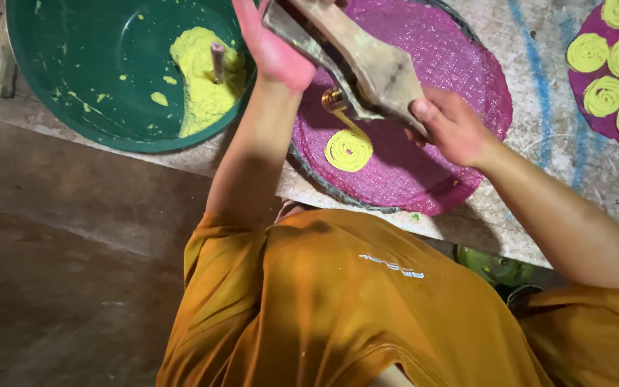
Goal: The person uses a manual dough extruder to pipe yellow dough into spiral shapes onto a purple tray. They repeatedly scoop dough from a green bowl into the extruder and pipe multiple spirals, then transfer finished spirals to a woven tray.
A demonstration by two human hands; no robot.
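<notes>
Both hands hold a wooden dough press [367, 64] over a round purple mesh mat [438, 172]. My left hand [275, 50] grips the press's upper end, and my right hand [453, 130] closes on the tip of its wooden handles. A brass nozzle [334, 99] under the press feeds a yellow dough strand down into a flat yellow spiral [348, 149] lying on the mat. The mat rests on a round rimmed tray on a pale table [539, 86].
A big green basin [73, 79] at the left holds a heap of yellow dough [202, 79] with a small cylinder stuck in it. At the top right, another purple mat [596, 122] carries several yellow spirals. A green object [496, 266] sits below the table edge.
</notes>
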